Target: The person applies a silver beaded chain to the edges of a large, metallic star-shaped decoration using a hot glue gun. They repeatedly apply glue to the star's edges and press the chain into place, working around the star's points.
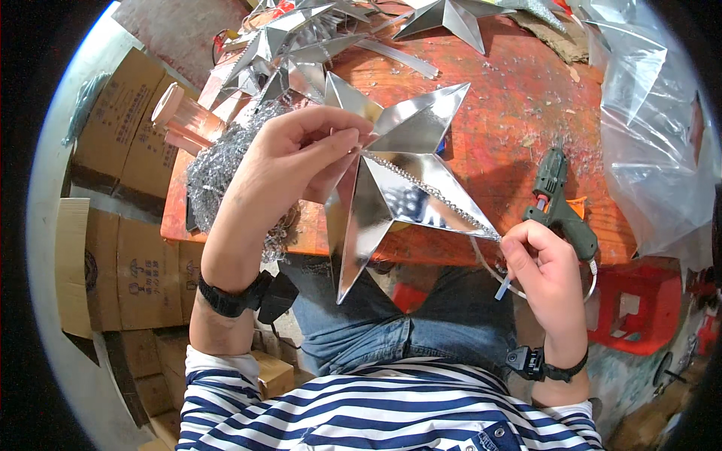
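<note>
The thumb and forefinger of the left hand (pixel 301 154) are drawn close together at the middle of the shiny silver five-pointed faceted star (pixel 387 180); what exactly lies between them is hidden. The right hand (pixel 543 263), at four o'clock from that centre, pinches the thin silver beaded strand (pixel 432 192) at the star's tip. The strand runs along the arm's ridge. To seat it well, I would keep light, even tension, sight straight down the crease, and press at both ends without bending the thin arm.

The star is held up over the near edge of the worn orange-red table (pixel 526 98). The dark green glue gun (pixel 558 197) lies between three and four o'clock, near the right hand; keep wrist and strand off its nozzle. The tangled silver tinsel heap (pixel 214 177) sits at nine o'clock, best kept from snagging the strand.
</note>
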A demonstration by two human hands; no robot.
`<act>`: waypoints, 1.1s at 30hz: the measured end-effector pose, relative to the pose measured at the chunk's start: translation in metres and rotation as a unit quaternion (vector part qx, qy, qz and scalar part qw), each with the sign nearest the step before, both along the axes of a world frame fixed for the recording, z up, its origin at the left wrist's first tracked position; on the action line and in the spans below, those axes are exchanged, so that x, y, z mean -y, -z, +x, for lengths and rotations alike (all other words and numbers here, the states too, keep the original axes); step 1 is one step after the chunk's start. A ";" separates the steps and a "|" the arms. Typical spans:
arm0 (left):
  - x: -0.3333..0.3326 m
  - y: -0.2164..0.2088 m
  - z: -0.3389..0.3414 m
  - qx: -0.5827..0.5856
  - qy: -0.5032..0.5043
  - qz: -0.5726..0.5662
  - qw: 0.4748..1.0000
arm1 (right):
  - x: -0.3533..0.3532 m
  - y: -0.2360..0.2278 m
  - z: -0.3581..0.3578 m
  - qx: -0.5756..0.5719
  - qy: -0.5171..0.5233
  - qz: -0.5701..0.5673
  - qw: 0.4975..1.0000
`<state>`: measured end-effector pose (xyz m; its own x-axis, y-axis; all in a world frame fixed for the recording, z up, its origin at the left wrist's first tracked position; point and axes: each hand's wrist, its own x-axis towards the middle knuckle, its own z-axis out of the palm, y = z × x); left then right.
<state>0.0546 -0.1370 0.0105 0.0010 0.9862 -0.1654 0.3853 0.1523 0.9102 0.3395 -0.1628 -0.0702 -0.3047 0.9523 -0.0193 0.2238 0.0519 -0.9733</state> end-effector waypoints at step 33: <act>0.091 0.055 0.006 0.037 0.079 0.301 0.950 | 0.003 -0.085 0.053 0.281 0.233 0.289 0.885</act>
<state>0.0602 -0.2279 -0.0442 0.1464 0.8890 0.4339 0.2916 -0.4580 0.8398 0.3929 -0.1660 0.0148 0.0261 0.8724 0.4882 0.7917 0.2801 -0.5430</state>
